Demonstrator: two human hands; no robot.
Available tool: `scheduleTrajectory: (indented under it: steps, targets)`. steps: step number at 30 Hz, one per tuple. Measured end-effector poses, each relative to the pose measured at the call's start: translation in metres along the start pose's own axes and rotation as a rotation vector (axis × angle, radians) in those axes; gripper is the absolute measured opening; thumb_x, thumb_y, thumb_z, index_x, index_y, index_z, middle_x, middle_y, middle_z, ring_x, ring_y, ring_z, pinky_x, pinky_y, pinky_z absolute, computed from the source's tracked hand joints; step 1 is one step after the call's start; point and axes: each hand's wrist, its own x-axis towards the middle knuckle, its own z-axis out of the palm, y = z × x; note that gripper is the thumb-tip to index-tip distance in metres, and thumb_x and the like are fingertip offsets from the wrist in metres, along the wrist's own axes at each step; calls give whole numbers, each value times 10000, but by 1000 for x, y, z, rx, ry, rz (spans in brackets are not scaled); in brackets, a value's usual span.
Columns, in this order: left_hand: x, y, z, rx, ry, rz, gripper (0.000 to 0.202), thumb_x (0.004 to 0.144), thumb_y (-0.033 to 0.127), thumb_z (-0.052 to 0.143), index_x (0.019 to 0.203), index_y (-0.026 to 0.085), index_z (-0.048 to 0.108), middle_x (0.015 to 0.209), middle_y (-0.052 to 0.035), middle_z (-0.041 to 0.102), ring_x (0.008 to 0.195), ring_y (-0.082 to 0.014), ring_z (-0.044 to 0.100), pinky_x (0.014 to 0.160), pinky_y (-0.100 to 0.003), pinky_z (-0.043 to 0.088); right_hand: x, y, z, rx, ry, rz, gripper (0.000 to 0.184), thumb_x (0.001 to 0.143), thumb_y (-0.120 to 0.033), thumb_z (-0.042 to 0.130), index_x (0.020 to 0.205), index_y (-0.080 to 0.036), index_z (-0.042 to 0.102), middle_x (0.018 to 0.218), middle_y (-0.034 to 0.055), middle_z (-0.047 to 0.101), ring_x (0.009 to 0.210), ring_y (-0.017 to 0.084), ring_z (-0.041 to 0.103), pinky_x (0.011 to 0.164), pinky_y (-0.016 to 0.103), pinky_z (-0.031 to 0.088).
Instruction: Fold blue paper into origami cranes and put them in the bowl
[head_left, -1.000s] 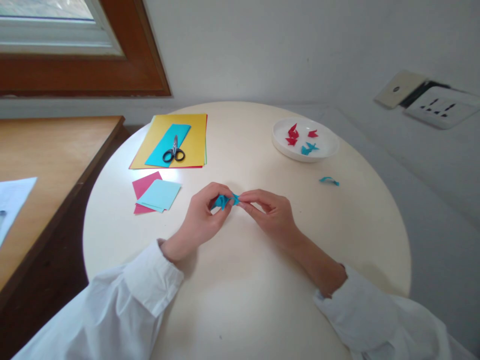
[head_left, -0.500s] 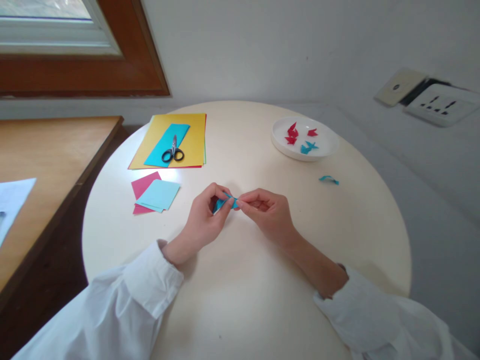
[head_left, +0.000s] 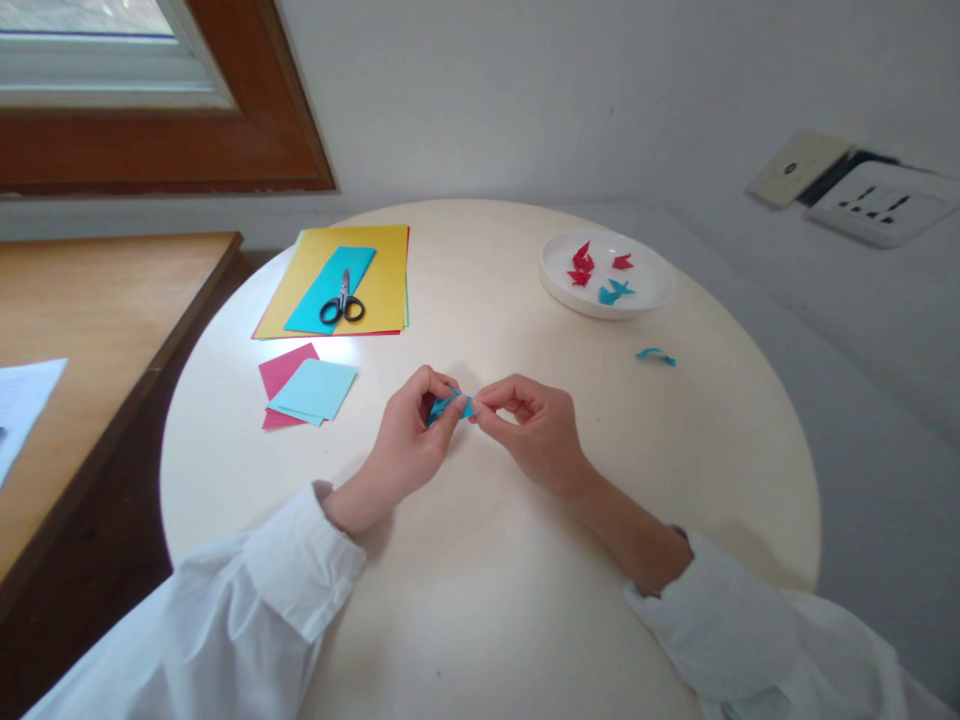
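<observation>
A small piece of folded blue paper (head_left: 441,408) is held between my two hands above the middle of the round table (head_left: 480,600). My left hand (head_left: 411,425) is closed around its left part, thumb pressed on top. With thumb and fingertips, my right hand (head_left: 536,425) pinches its right end. Fingers cover much of the paper, so its full shape is hidden. To the left of my left hand lie light blue paper squares (head_left: 319,388) on top of pink paper squares (head_left: 289,368).
Scissors (head_left: 343,302) rest on a blue paper strip (head_left: 352,262) over yellow sheets (head_left: 390,270). At the back right, a white dish (head_left: 555,292) holds red folded paper pieces (head_left: 582,262) and blue ones (head_left: 615,292). A curled blue scrap (head_left: 656,356) lies in front of it.
Both hands keep their grip on the folded blue paper, almost in place. The whole view has shifted very slightly; the objects on the table keep their positions.
</observation>
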Motion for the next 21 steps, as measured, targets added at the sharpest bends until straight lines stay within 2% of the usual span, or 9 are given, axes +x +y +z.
scheduleTrajectory:
  steps: [11,17,21]
  targets:
    - [1,-2,0,-23,11,-81,126,755,239,601,733,185,490,669,16,520,601,-112,499,539,-242,411,0,-3,-3,-47,-10,31,136,663,-213,661,578,-178,560,550,-18,597,531,110,556,530,248,458]
    - [2,1,-2,-80,7,-93,137,758,223,604,760,189,471,702,20,504,637,-106,496,573,-234,419,3,-2,-5,143,-37,89,235,662,-337,718,693,-184,542,618,-28,622,517,122,621,529,266,527]
    - [2,1,-3,-81,11,-89,143,762,225,603,767,191,464,706,21,498,643,-104,489,584,-235,415,5,0,-9,137,-97,83,227,712,-364,687,801,-191,570,671,-15,669,539,128,652,578,275,544]
